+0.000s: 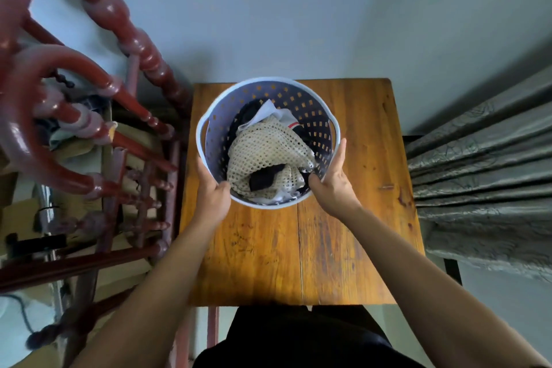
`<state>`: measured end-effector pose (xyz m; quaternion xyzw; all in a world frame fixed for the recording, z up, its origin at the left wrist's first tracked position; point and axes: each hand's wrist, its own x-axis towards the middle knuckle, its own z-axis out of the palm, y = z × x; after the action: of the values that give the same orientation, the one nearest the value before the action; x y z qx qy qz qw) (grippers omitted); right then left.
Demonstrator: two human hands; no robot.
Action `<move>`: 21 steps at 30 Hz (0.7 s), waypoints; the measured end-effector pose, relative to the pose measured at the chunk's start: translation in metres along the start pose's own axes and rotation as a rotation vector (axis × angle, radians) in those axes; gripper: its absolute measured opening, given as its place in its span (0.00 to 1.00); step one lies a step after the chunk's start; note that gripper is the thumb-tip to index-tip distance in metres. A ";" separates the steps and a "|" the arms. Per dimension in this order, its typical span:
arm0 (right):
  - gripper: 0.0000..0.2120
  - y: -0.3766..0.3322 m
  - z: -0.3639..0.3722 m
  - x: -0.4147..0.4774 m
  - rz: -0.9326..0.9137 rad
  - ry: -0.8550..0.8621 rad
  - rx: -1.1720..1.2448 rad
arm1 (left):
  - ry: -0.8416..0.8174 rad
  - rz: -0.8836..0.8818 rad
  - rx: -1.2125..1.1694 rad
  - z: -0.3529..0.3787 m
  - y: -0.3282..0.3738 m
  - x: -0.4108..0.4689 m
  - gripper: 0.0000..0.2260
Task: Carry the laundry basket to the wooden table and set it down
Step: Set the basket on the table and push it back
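Observation:
A round pale-blue perforated laundry basket (pixel 268 89) is over the far half of the wooden table (pixel 298 248). It holds a cream mesh garment (pixel 268 146) with white and dark clothes under it. My left hand (pixel 212 194) grips the near-left rim, thumb inside the basket. My right hand (pixel 334 176) grips the near-right rim, fingers along the outside and thumb inside. Whether the basket's base touches the tabletop is hidden from above.
Dark red turned-wood furniture (pixel 98 116) crowds the table's left edge, with boxes and clutter behind it. A grey curtain (pixel 484 173) hangs close to the right edge. A pale wall (pixel 268 24) stands just behind the table. My dark clothing (pixel 298 337) meets the near edge.

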<state>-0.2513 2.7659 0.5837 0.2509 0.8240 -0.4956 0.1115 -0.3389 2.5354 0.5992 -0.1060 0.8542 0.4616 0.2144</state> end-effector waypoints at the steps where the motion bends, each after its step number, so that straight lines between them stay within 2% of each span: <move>1: 0.48 -0.007 -0.001 0.011 -0.004 -0.005 -0.002 | 0.008 0.018 -0.020 -0.003 0.006 0.009 0.37; 7: 0.47 -0.050 -0.003 0.078 -0.070 0.039 -0.022 | 0.079 0.064 -0.071 -0.015 0.028 0.073 0.37; 13: 0.54 -0.076 0.000 0.116 -0.066 -0.037 -0.027 | 0.084 0.080 -0.089 -0.022 0.038 0.113 0.36; 17: 0.57 -0.071 0.005 0.118 -0.026 -0.097 -0.092 | 0.078 0.130 -0.020 -0.020 0.034 0.115 0.41; 21: 0.61 -0.066 0.003 0.111 -0.070 -0.070 -0.189 | 0.036 0.254 0.181 -0.008 0.028 0.097 0.47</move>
<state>-0.3808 2.7716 0.5846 0.1930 0.8709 -0.4278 0.1461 -0.4373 2.5457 0.5787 0.0143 0.9026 0.4040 0.1476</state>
